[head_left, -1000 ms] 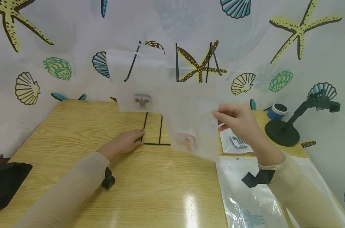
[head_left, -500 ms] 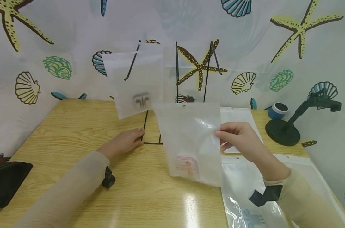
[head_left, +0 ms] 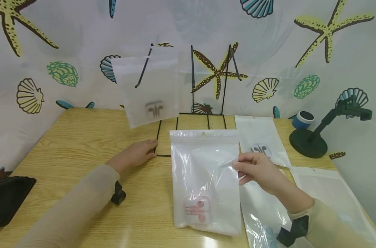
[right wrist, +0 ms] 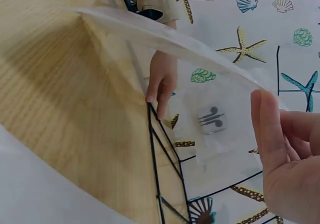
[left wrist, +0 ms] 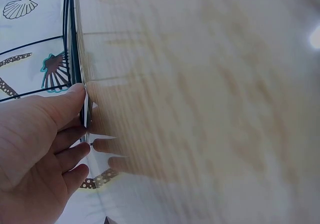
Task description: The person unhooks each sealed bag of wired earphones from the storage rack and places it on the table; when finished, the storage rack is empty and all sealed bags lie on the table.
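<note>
Over the table (head_left: pixel 144 203), held pouch (head_left: pixel 206 172) now lower

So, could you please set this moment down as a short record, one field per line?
Left hand: holds the base corner of the black wire rack
Right hand: pinches the right edge of a bag with pink earphones
Left hook: white bag with dark earphones hangs there
Right hook: no bag
Table: rear bag with dark earphones; near bag with a light-blue item; far-right bag partly hidden by the right sleeve
Back right: blue-and-white jar, black stand
</note>
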`<state>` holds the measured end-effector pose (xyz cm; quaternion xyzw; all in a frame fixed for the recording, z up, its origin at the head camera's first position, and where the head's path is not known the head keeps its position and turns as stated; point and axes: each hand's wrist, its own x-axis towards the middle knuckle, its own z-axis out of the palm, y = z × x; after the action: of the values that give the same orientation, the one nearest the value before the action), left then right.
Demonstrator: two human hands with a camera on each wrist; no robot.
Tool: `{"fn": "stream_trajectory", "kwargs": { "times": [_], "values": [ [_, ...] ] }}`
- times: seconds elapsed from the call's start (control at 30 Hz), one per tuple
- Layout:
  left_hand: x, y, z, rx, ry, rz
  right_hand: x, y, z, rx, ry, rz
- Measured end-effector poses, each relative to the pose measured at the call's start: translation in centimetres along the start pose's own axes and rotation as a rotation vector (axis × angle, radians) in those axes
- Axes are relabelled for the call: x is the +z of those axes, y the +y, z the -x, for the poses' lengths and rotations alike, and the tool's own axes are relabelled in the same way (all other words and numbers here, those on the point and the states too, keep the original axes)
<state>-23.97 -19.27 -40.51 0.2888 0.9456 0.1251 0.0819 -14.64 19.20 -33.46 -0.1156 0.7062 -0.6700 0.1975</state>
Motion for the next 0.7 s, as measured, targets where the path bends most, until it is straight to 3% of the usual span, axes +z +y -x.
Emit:
{"fn": "stream_trajectory", "kwargs": {
  "times": [0.2,0.7],
  "values": [
    [0.2,-0.3,-0.1,-0.018,-0.002,0.003,0.2,1.9,-0.1,0.065,0.013,-0.011],
    [0.3,-0.3,-0.2,-0.031,-0.034,0.016,-0.1,5.4,-0.2,0.198,0.015,0.274]
  ]
}}
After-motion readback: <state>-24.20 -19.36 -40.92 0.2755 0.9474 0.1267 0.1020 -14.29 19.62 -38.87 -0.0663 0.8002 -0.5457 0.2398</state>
